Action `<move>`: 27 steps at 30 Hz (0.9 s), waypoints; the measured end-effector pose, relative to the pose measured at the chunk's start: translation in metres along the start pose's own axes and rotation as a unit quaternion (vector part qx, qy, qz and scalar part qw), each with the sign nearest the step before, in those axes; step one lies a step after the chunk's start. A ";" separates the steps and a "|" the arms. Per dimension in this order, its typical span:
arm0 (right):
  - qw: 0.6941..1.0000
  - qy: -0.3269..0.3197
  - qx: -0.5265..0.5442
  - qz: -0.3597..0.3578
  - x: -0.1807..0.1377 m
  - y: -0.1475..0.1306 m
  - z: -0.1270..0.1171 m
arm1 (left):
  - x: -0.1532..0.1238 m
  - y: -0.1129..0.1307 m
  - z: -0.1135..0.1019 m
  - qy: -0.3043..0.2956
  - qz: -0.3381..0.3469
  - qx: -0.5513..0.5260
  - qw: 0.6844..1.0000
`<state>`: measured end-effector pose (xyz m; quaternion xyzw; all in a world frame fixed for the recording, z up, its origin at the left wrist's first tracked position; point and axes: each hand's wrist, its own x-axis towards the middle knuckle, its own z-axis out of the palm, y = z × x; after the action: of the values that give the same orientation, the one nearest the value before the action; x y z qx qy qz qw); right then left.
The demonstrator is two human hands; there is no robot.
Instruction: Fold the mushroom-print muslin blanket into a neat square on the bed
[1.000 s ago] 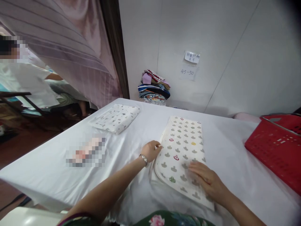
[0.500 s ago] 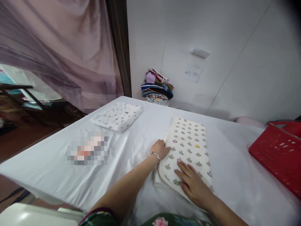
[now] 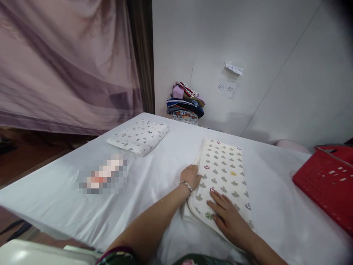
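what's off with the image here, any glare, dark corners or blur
Head view: top right corner dark; head view: glare on the glossy pale surface at lower left; head view: a pixelated patch covers part of the tablecloth; head view: the cloth under the right hand looks fairly sharp.

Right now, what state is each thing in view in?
Cream printed cloth: folded, lying flat
Left hand: curled at its left edge, grip unclear
Right hand: open, laid on it
White printed cloth: folded, set apart
White table cover: spread, creased
Red basket: partly in view, inside mostly hidden
Fabric pile: stacked
Mauve curtain: hanging
Upper paper note: curled
Pixelated item: can't tell
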<state>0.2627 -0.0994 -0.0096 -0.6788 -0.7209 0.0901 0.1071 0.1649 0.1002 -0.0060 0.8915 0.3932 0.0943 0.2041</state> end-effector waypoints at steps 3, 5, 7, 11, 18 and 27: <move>1.000 0.003 0.002 0.005 0.000 0.000 0.000 | -0.001 0.000 0.001 0.010 0.011 -0.013 1.000; 1.000 0.001 0.013 0.006 0.000 0.000 -0.002 | 0.000 -0.003 0.001 0.011 0.000 -0.034 0.999; 0.999 -0.008 0.030 0.006 0.001 0.001 -0.005 | 0.001 -0.006 0.001 0.000 -0.032 -0.054 0.998; 0.998 -0.025 0.063 0.010 0.002 0.006 -0.007 | 0.004 -0.011 0.001 -0.031 -0.082 -0.073 0.993; 0.999 0.020 0.040 -0.001 0.001 0.009 0.006 | 0.003 -0.008 0.001 -0.039 -0.084 -0.067 0.993; 0.996 0.089 -0.004 0.001 -0.006 0.050 0.006 | 0.001 -0.007 0.001 -0.038 -0.081 -0.034 0.995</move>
<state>0.3093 -0.1018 -0.0295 -0.6851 -0.7083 0.0267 0.1679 0.1611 0.1050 -0.0105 0.8520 0.4529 0.0574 0.2564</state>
